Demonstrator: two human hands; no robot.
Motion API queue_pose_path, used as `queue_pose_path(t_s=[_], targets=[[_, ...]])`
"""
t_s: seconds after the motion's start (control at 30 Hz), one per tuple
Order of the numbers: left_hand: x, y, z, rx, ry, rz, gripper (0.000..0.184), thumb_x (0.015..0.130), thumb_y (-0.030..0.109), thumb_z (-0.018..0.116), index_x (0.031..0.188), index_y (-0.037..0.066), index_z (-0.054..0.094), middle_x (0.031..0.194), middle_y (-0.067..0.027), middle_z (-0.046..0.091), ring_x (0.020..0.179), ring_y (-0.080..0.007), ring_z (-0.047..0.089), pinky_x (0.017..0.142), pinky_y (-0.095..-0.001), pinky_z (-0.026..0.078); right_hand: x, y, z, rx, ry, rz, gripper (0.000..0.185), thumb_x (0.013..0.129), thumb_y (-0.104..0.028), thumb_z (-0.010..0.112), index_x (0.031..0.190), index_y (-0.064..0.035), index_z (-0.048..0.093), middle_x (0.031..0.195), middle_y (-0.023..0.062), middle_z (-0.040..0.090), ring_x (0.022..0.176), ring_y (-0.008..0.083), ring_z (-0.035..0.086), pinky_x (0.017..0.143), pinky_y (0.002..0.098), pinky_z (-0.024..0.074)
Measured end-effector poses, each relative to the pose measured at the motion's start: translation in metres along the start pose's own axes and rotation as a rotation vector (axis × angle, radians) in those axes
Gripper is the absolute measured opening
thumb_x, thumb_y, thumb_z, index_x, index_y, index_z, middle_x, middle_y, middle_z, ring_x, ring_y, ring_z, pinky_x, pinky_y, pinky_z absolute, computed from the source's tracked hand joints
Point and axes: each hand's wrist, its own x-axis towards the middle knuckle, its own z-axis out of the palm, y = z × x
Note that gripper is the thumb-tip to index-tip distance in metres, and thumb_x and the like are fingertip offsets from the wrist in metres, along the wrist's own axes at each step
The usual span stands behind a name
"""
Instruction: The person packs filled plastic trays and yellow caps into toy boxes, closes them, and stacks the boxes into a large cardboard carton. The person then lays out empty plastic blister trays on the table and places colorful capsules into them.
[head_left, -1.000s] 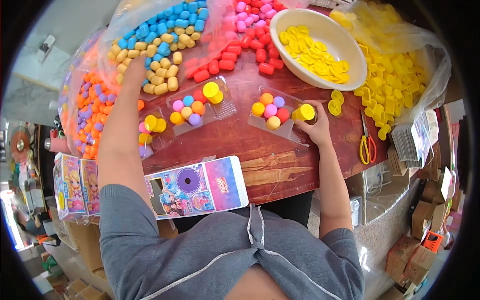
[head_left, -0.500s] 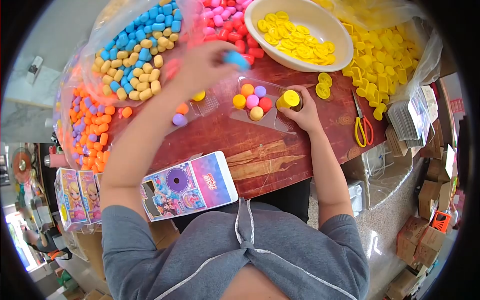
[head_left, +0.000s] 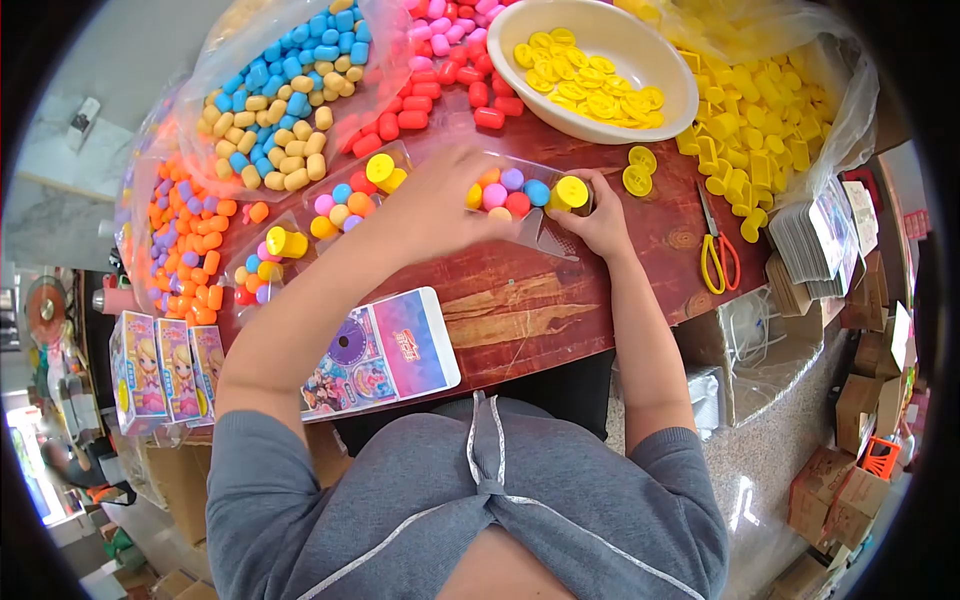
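A clear plastic tray (head_left: 545, 238) lies on the red table, holding several coloured capsules and a yellow cylinder (head_left: 571, 192) at its right end. My right hand (head_left: 606, 218) is closed round that end, thumb and fingers on either side of the cylinder. A blue capsule (head_left: 536, 193) sits beside the cylinder, next to a red capsule (head_left: 517, 205) and a purple capsule (head_left: 512, 179). My left hand (head_left: 450, 205) reaches over the tray's left end and covers part of it. Its fingers are blurred and partly hidden, so their grip is unclear.
Two filled trays, one with a yellow cylinder (head_left: 286, 242), lie left. Behind are red capsules (head_left: 412, 120), blue and tan capsules (head_left: 290, 140), and a white bowl (head_left: 510, 75) of yellow discs. Scissors (head_left: 715, 250) lie right; a printed box (head_left: 415, 340) is at the near edge.
My left hand has come down and right to the tray. The blue capsule it carried now sits in the tray. My right hand stays at the right end; the view has shifted slightly.
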Motion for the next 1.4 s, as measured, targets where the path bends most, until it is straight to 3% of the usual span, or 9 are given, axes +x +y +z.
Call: queue_pose_path(t_s=[0.13, 0.23, 0.37, 0.47, 0.57, 0.9, 1.07, 1.27, 1.4], targets=[[-0.111, 0.015, -0.036, 0.268, -0.387, -0.158, 0.120, 0.046, 0.036, 0.091, 0.149, 0.012, 0.033, 0.149, -0.0154, 0.039, 0.138, -0.0341, 0.036, 0.111, -0.0484, 0.032, 0.000, 0.005, -0.003, 0.007, 0.010, 0.013, 0.052, 0.066, -0.005, 0.082, 0.113, -0.0050, 0.058, 0.101, 0.0070, 0.067, 0.089, 0.0175, 0.063, 0.083, 0.0269, 0.0492], [-0.177, 0.026, -0.029, 0.504, -0.459, -0.345, 0.127, 0.045, 0.041, 0.092, 0.151, 0.010, 0.029, 0.152, -0.0192, 0.031, 0.145, -0.0372, 0.023, 0.116, -0.0483, 0.024, 0.000, 0.011, -0.001, 0.028, 0.011, 0.033, 0.052, 0.066, -0.005, 0.082, 0.112, -0.0047, 0.059, 0.100, 0.0070, 0.067, 0.089, 0.0174, 0.063, 0.083, 0.0268, 0.0492], [-0.220, 0.026, -0.020, 0.434, -0.315, -0.528, 0.119, 0.053, 0.040, 0.090, 0.151, 0.013, 0.029, 0.155, -0.0188, 0.026, 0.146, -0.0383, 0.017, 0.117, -0.0508, 0.022, -0.001, 0.012, -0.001, 0.105, 0.032, 0.045, 0.053, 0.065, -0.005, 0.083, 0.111, -0.0043, 0.059, 0.101, 0.0074, 0.068, 0.088, 0.0173, 0.063, 0.083, 0.0270, 0.0492], [-0.222, 0.003, -0.007, 0.110, 0.050, -0.403, 0.085, 0.069, 0.031, 0.083, 0.143, 0.013, 0.045, 0.150, -0.0158, 0.036, 0.143, -0.0370, 0.026, 0.115, -0.0482, 0.028, -0.002, 0.013, -0.001, 0.095, 0.029, 0.039, 0.053, 0.064, -0.005, 0.083, 0.111, -0.0042, 0.059, 0.101, 0.0074, 0.068, 0.088, 0.0173, 0.063, 0.082, 0.0271, 0.0492], [-0.162, 0.012, -0.001, 0.099, 0.350, -0.038, 0.034, 0.080, 0.014, 0.073, 0.113, 0.008, 0.065, 0.128, -0.0077, 0.056, 0.128, -0.0291, 0.047, 0.105, -0.0394, 0.040, -0.003, 0.012, 0.001, 0.087, 0.031, 0.032, 0.053, 0.064, -0.005, 0.084, 0.111, -0.0042, 0.059, 0.101, 0.0074, 0.068, 0.088, 0.0172, 0.063, 0.082, 0.0272, 0.0492], [0.064, -0.045, 0.081, 0.404, 0.360, 0.113, 0.044, 0.076, 0.031, 0.075, 0.112, 0.006, 0.066, 0.122, -0.0101, 0.061, 0.110, -0.0305, 0.056, 0.095, -0.0380, 0.046, -0.004, 0.015, 0.000, 0.105, -0.012, 0.081, 0.054, 0.066, 0.000, 0.080, 0.114, -0.0035, 0.057, 0.102, 0.0072, 0.066, 0.089, 0.0162, 0.062, 0.082, 0.0252, 0.0492], [0.098, -0.064, 0.071, 0.283, -0.225, -0.109, 0.037, 0.080, 0.025, 0.071, 0.113, 0.008, 0.066, 0.120, -0.0110, 0.062, 0.109, -0.0304, 0.056, 0.096, -0.0377, 0.045, -0.003, 0.012, -0.002, 0.133, -0.025, 0.083, 0.054, 0.065, 0.001, 0.080, 0.113, -0.0038, 0.057, 0.101, 0.0065, 0.066, 0.088, 0.0156, 0.061, 0.081, 0.0246, 0.0495], [0.085, -0.086, 0.065, 0.050, 0.285, 0.152, 0.027, 0.088, 0.016, 0.062, 0.112, 0.006, 0.066, 0.117, -0.0106, 0.063, 0.105, -0.0270, 0.059, 0.095, -0.0365, 0.046, -0.003, 0.007, -0.002, 0.065, -0.021, 0.060, 0.053, 0.065, 0.000, 0.080, 0.113, -0.0038, 0.057, 0.101, 0.0071, 0.066, 0.088, 0.0161, 0.062, 0.082, 0.0253, 0.0495], [0.008, -0.038, -0.002, -0.157, 0.283, 0.065, 0.031, 0.090, 0.019, 0.061, 0.119, 0.006, 0.064, 0.120, -0.0101, 0.062, 0.109, -0.0228, 0.058, 0.095, -0.0329, 0.046, -0.006, 0.003, -0.003, 0.056, -0.008, 0.039, 0.052, 0.066, -0.004, 0.082, 0.112, -0.0039, 0.058, 0.099, 0.0071, 0.067, 0.088, 0.0157, 0.063, 0.081, 0.0255, 0.0498]])
